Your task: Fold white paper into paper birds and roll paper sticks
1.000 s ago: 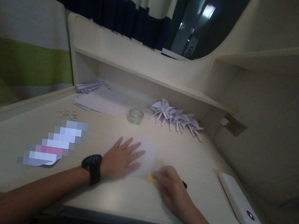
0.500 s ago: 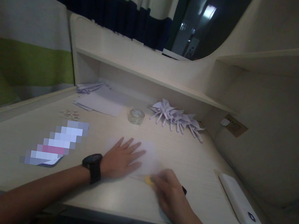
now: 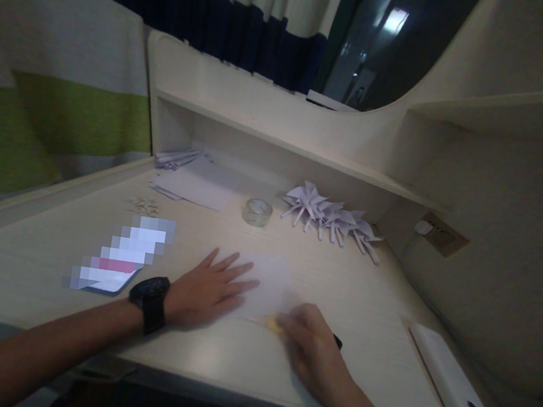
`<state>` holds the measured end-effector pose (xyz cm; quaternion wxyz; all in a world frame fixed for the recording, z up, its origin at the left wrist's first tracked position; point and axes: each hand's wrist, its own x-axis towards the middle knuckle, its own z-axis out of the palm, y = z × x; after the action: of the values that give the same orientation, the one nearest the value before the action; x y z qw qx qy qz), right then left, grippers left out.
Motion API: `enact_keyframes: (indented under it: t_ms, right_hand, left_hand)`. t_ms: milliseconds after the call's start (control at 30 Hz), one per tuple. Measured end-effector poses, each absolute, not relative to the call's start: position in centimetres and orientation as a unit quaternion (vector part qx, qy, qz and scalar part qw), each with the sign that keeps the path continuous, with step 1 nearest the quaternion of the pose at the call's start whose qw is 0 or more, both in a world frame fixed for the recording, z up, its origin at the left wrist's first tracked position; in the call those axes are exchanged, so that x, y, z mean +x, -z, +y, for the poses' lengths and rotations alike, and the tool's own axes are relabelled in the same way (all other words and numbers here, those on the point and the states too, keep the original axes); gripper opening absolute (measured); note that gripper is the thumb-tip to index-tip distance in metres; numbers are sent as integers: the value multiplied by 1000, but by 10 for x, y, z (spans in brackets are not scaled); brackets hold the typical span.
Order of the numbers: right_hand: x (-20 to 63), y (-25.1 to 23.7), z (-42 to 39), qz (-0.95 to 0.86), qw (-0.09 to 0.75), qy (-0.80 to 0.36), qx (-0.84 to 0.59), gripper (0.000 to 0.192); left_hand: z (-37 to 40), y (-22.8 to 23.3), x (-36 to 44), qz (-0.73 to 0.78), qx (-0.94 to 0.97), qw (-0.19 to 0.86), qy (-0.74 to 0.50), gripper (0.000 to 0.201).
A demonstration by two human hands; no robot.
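Observation:
A white sheet of paper (image 3: pixel 271 277) lies on the desk in front of me. My left hand (image 3: pixel 211 289), with a black watch at the wrist, rests flat over its left side, fingers spread. My right hand (image 3: pixel 307 340) is closed around a slim tool, which looks like a yellow utility knife (image 3: pixel 275 324). Its thin tip points left along the near edge of the paper, and a black end shows behind the hand. Blur hides whether the tip touches the sheet. Most of the tool is covered by my fingers.
Behind the paper stands a roll of clear tape (image 3: pixel 256 213). Several paper pinwheels (image 3: pixel 323 211) lie at the back right. Paper sheets (image 3: pixel 198 182), small scattered pieces (image 3: pixel 144 204) and a phone (image 3: pixel 114 279) are to the left; a white device with cables (image 3: pixel 449 373) sits right.
The view has shifted, moving the desk items rightward in the picture. My left hand has slid left across the paper, uncovering more of it. My right hand keeps its grip on the utility knife.

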<state>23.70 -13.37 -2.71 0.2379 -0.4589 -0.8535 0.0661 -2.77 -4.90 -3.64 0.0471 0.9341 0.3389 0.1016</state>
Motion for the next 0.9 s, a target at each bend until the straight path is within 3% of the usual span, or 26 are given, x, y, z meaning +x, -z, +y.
enact_keyframes:
  t_ms: [900]
  right_hand:
    - [220, 34, -143, -849, 287, -54, -440, 28]
  left_hand:
    - [-48, 38, -28, 337, 935, 38, -103, 46]
